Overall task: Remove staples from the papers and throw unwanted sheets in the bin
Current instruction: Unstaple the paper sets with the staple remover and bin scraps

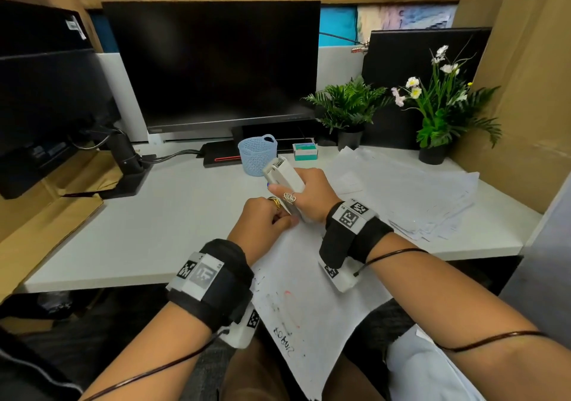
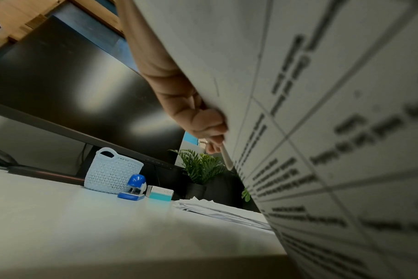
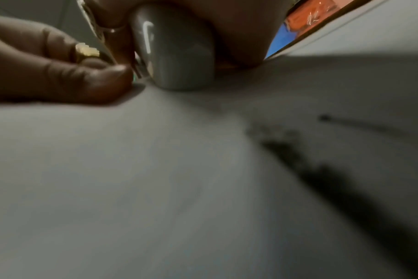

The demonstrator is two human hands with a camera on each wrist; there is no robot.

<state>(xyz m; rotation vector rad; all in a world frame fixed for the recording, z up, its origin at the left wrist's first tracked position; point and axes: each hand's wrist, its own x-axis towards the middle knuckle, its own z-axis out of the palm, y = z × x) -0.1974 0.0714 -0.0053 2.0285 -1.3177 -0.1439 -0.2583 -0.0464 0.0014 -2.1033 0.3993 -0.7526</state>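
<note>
Two hands meet at one corner of the paper [image 1: 309,292], which hangs off the near edge of the desk [image 1: 173,227] toward the lap. The right hand [image 1: 312,193] is wrapped round a white stapler [image 1: 285,175], its back end pushed down on the corner right beside the left thumb. The left hand [image 1: 262,227] pinches that same corner — fingers curled tight. To do this well, I think the pinch should stay close to the stapler tip, so the sheet stays flat and does not rip. No bin can be seen. The staple is hidden under the fingers — too small to see.
</note>
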